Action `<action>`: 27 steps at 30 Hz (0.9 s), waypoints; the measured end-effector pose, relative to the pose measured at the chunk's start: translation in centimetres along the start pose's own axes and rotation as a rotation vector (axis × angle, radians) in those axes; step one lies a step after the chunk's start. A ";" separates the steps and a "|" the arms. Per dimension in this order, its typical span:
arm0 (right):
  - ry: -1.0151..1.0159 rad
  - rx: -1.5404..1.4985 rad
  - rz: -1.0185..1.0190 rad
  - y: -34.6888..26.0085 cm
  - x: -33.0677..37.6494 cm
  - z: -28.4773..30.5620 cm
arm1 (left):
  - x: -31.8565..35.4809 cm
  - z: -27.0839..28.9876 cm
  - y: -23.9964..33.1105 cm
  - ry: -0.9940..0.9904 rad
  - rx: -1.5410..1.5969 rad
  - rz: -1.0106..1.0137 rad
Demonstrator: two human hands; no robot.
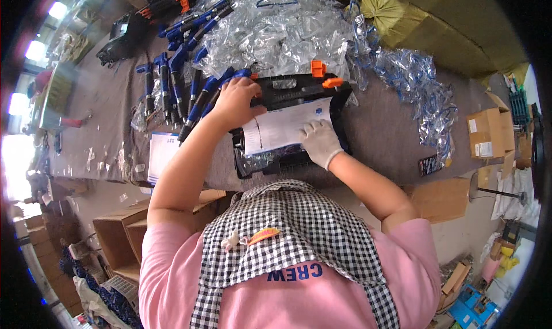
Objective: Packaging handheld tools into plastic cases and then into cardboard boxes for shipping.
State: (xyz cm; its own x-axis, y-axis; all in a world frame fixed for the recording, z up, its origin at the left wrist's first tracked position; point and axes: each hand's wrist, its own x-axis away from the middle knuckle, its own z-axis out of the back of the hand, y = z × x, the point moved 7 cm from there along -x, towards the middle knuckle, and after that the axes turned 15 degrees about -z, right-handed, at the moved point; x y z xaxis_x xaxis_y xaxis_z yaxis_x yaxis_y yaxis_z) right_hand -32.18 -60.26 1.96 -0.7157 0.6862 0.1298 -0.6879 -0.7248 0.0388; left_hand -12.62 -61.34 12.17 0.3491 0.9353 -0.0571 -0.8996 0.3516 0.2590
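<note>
A black plastic case (339,102) with orange latches (318,68) lies in front of me on the cloth-covered table. Across it rests a white printed sheet (282,125). My right hand (321,143), in a pale glove, lies flat on the sheet's right part, fingers extended. My bare left hand (234,102) is at the upper left corner of the case, thumb apart from the bent fingers and over the sheet's edge. Close beside it are blue-and-black tools (201,96) with long shafts. Clear plastic wrapping (256,161) shows below the sheet, inside the case.
A large heap of clear plastic bags (276,33) covers the far middle of the table. Blue-tinted plastic packets (411,79) trail down the right. More white sheets (163,155) lie at the near left. Another black case (119,37) stands far left; a cardboard box (489,135) is at right.
</note>
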 end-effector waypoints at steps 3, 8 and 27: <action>-0.047 -0.043 -0.078 -0.1 0.0 -0.9 | 3.6 -1.1 4.8 -0.086 -0.021 0.022; 0.321 -0.634 -0.193 2.6 0.6 -1.2 | 7.8 -6.8 9.9 -0.068 -0.235 -0.009; -0.131 -0.080 -0.041 7.2 6.7 2.5 | 10.1 -9.9 13.5 -0.399 -0.026 0.240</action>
State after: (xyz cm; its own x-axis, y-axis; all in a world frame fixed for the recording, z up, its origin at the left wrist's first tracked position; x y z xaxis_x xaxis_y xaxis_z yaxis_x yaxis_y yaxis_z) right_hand -41.68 -61.04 5.62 -0.6683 0.6977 0.2580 -0.7276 -0.6852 -0.0316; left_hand -23.79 -46.73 5.49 0.1993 0.9039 0.3786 -0.9718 0.1328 0.1946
